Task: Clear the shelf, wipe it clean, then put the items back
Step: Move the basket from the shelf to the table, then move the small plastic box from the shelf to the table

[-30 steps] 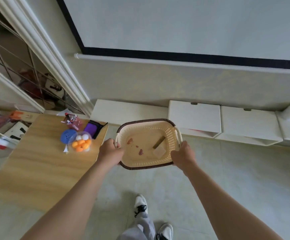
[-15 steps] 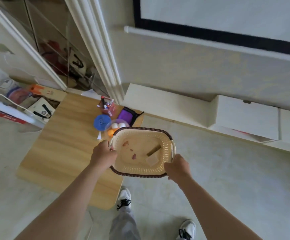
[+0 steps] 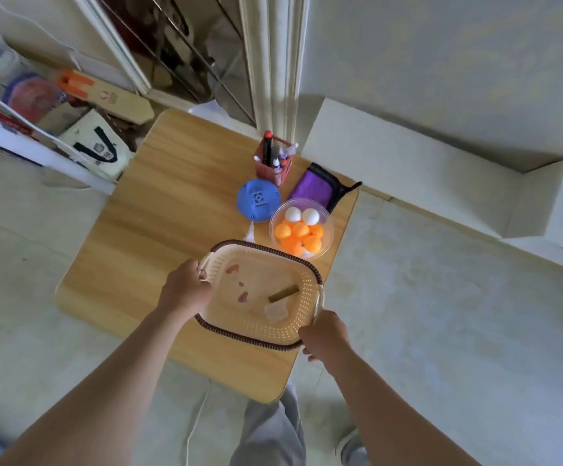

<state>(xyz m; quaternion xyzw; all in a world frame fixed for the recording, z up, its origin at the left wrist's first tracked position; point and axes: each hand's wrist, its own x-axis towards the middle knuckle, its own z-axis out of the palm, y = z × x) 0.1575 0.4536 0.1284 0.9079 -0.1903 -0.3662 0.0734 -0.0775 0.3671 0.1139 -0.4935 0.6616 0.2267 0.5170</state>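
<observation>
A cream plastic basket (image 3: 293, 334) with a dark braided rim is held over the right part of a low wooden table (image 3: 145, 237). My left hand (image 3: 185, 290) grips its left handle and my right hand (image 3: 323, 334) grips its right handle. A few small scraps, a brown stick and a pale packet lie inside the basket. Beyond it on the table stand a clear bowl of orange and white balls (image 3: 302, 230), a blue round lid-like object (image 3: 258, 200), a red pen holder (image 3: 273, 163) and a purple pouch (image 3: 313, 188).
A white low shelf unit (image 3: 407, 173) runs along the wall at the right. Bags, a white board and clutter (image 3: 81, 142) sit on the floor left of the table. My legs and shoes (image 3: 270, 432) stand at the table's near edge.
The basket has travelled left from over the floor to above the table, carried in both hands. My view has swung left and down with it.
</observation>
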